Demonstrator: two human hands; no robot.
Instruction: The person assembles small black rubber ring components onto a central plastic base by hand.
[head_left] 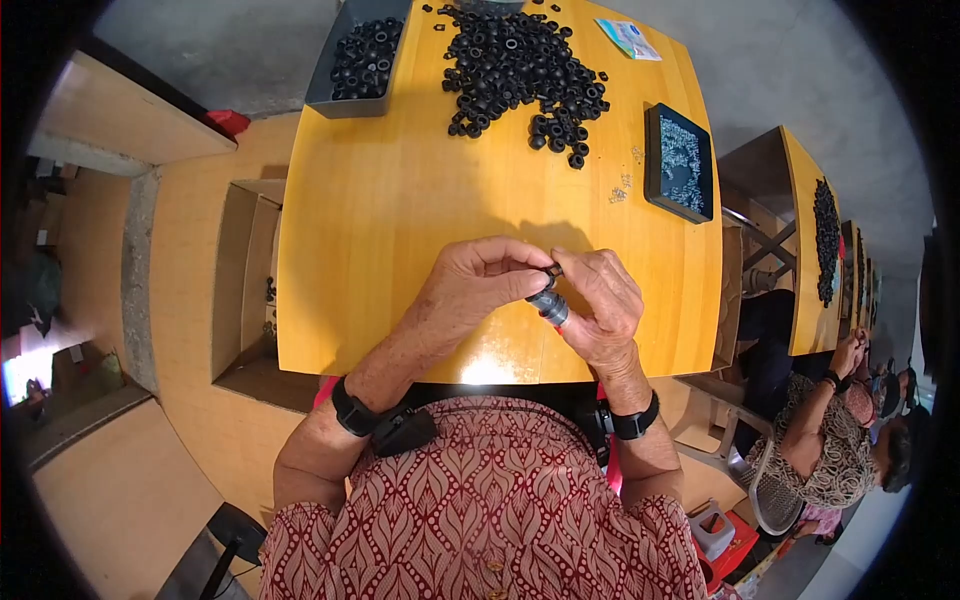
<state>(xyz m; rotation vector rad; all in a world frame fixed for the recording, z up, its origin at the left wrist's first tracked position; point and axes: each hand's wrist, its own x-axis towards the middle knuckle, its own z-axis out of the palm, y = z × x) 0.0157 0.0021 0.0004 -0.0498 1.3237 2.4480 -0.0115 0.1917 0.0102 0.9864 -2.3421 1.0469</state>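
Above the near middle of the yellow table [400, 200], my left hand [465, 280] and my right hand [605, 305] meet at the fingertips. Between them is a small black part [551, 271], pinched by both hands and largely covered by the fingers. A dark grey banded sleeve or wrap [548, 304] with a red edge lies along my right thumb; whether it is worn or held I cannot tell. Farther back spreads a loose pile of small round black parts [510, 75], some showing a hole.
A grey bin [318, 95] of black parts stands far left. At right is a black tray [655, 185] of small shiny pieces, with a few loose bits [620, 190] beside it. A packet [628, 40] lies behind. Cardboard box [235, 290] left; co-worker [820, 440] right.
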